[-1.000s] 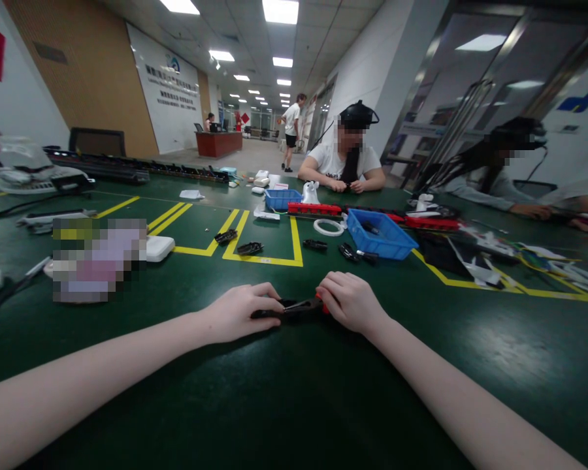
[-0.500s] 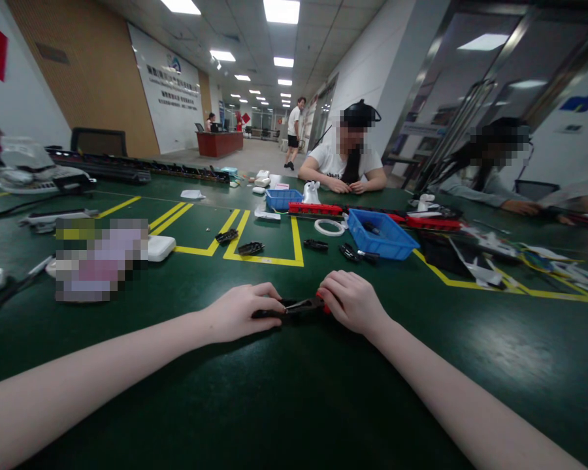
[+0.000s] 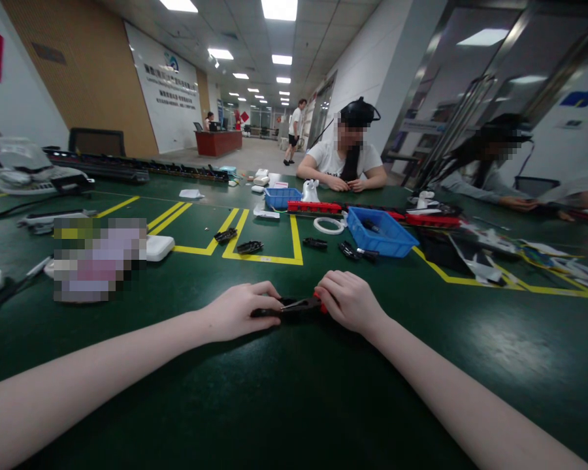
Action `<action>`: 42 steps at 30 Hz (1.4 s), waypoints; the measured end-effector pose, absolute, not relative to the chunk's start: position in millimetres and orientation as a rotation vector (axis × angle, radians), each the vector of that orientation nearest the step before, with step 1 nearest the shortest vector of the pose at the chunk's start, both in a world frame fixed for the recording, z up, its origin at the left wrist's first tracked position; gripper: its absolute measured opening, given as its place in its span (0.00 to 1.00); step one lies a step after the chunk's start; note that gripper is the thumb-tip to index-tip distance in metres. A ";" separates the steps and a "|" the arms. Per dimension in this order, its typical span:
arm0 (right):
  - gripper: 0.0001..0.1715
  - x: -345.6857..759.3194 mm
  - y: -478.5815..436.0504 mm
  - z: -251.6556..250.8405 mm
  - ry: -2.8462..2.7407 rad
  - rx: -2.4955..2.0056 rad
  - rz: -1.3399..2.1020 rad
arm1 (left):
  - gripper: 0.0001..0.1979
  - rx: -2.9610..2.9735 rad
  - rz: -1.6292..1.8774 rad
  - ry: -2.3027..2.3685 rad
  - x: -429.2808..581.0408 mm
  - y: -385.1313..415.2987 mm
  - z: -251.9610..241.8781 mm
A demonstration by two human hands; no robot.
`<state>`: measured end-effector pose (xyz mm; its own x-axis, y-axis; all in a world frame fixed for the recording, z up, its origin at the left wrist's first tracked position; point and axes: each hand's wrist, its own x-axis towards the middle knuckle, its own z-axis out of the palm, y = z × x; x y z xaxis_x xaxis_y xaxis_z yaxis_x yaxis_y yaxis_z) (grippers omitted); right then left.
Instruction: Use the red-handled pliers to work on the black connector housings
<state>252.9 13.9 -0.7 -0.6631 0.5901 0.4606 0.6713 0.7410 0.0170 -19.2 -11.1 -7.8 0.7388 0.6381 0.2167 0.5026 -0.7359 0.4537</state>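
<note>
My left hand (image 3: pixel 242 312) rests low over the green table (image 3: pixel 294 405), its thumb and fingers closed around a small dark part (image 3: pixel 263 313). My right hand (image 3: pixel 353 301) is wrapped round the red handles of a pair of pliers (image 3: pixel 304 304). Their narrow jaws point left and reach the dark part beside my left fingertips. Whether the jaws grip it I cannot tell. Fingers hide most of the handles. Beyond my hands lie several similar black pieces, among them one black piece (image 3: pixel 250 247) by the yellow tape.
A blue bin (image 3: pixel 383 243) with black pieces inside stands ahead to the right, near a white ring (image 3: pixel 328 226). A white case (image 3: pixel 159 248) lies left, beside a blurred-out object. Red strips (image 3: pixel 314 207) run across the table. A person (image 3: pixel 343 160) sits opposite, another at right.
The view has shifted very slightly. Both hands, the pliers and the dark part keep almost the same position.
</note>
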 end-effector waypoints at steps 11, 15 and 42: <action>0.21 254.7 17.8 -0.8 -2.518 -0.955 -0.263 | 0.11 2.580 0.524 0.876 -18.9 -10.0 -10.2; 0.21 253.4 15.9 -1.1 -2.515 -0.958 -0.263 | 0.11 2.589 0.508 0.884 -19.1 -10.2 -9.5; 0.22 259.2 20.6 -1.9 -2.520 -1.008 -0.266 | 0.12 2.571 0.514 0.884 -19.3 -9.8 -10.5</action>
